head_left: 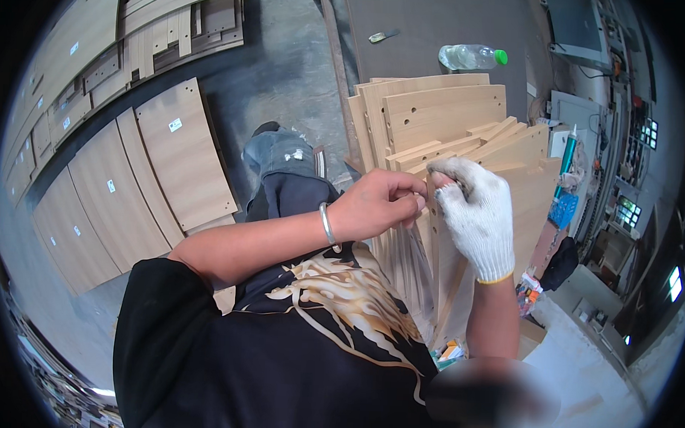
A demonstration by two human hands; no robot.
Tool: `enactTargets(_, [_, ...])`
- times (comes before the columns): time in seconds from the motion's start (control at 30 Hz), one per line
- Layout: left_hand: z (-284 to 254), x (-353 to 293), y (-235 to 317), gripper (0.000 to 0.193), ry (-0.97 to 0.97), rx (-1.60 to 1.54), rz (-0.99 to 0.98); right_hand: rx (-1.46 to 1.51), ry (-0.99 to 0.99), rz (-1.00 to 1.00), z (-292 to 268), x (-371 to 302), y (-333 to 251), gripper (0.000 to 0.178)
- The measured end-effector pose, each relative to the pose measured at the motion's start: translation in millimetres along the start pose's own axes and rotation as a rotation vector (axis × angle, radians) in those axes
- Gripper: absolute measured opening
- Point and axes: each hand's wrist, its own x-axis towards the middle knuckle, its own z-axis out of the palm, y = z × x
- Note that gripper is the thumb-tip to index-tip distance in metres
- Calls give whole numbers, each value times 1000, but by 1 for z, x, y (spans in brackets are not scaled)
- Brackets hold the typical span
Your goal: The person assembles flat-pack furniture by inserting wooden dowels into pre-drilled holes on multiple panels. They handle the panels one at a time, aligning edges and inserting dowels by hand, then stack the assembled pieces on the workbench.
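My left hand (380,205) is bare, with a silver bangle (326,224) on the wrist. Its thumb and fingertips are pressed together beside the edge of a light wooden board (436,244). Whatever lies in that pinch is too small or hidden. A white knitted glove covers my right hand (477,215), though bare fingertip skin shows at its thumb. The gloved fingers curl around the upper end of the same board. Behind both hands, more wooden boards (444,112) with drilled holes lean and lie in a stack.
On the dark tabletop (417,17) are a clear bottle with a green cap (472,57) and a small brush (383,36). Labelled panels (117,180) lie to the left. A teal sealant tube (568,154) and a blue item (563,211) are right of the stack.
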Motion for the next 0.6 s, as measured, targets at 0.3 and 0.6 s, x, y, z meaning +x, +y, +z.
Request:
enactTargets(0.3, [-10,5,7,18,-123,46,-33,47,51,29,-1,-13,10,26])
enactTargets(0.6, [-21,7,28,40,-336,74,-127,18,-60,57,-6,-5,-3,29])
